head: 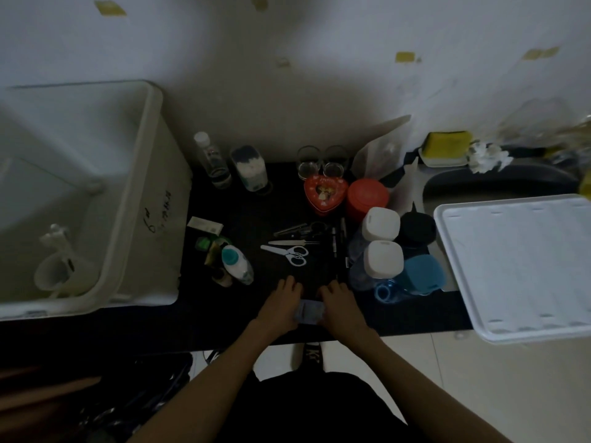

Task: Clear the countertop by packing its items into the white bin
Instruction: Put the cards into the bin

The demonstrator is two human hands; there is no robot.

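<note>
A large white bin [145, 193] stands at the left end of the dark countertop [256, 215]; a white cup-like item lies inside it. Near the counter's front edge my left hand [281, 306] and my right hand [340, 306] both grip a small pale-blue flat object [309, 311] between them. Beyond the hands lie white scissors [289, 253], tweezers and dark tools. A red heart-shaped tin [324, 193], a red round tin [367, 198], two glasses [319, 161], a clear bottle [212, 159] and a cotton-swab jar [249, 167] stand further back.
Several white-lidded and blue-lidded bottles [383, 251] cluster at the right. A white tray [518, 263] covers the sink at far right. A teal-capped bottle [236, 262] and small packets lie beside the bin. A yellow sponge [447, 143] sits at the wall.
</note>
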